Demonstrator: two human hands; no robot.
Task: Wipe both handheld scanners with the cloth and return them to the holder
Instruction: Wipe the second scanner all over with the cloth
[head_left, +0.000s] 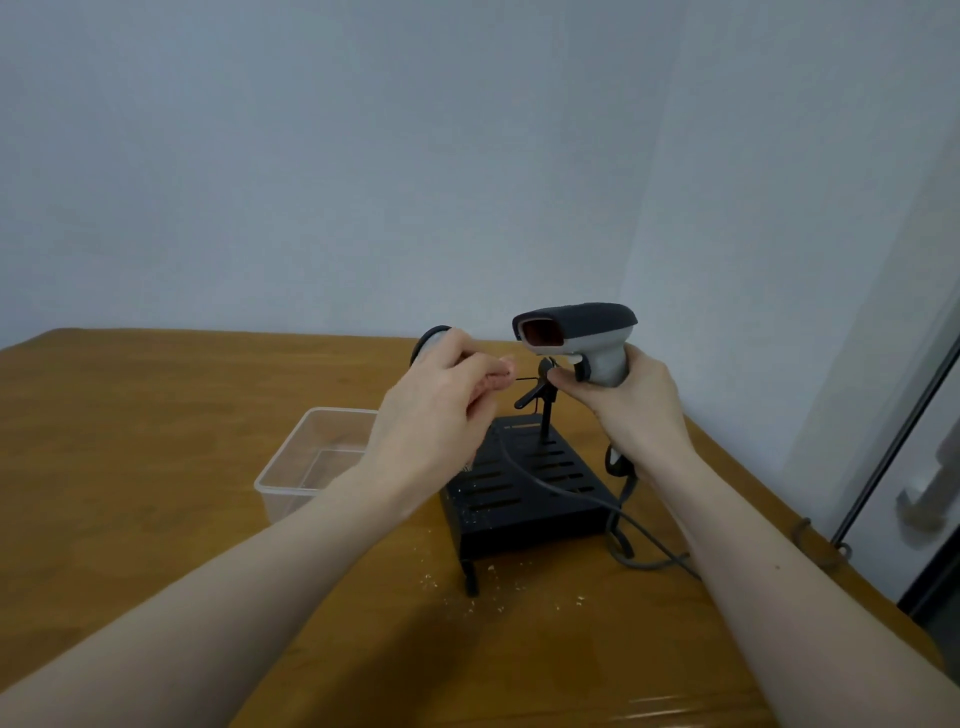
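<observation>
The table (156, 467) edge lies nearest, both forearms crossing it. At left stands a clear plastic tub (306, 462), apparently empty. The left hand (441, 405) curls around the second scanner (428, 343), mostly hidden behind the fingers. Below, the black slotted holder (519, 493) waits with its prong free, cables trailing across it. The right hand (631, 400) grips the grey scanner (576, 332) by its handle, window facing the viewer, probably for inspection. No cloth is visible. No legible writing.

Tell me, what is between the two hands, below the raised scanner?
In the head view, the holder's thin upright post with its black clip stands between the left hand and the right hand, which grips the scanner.
</observation>
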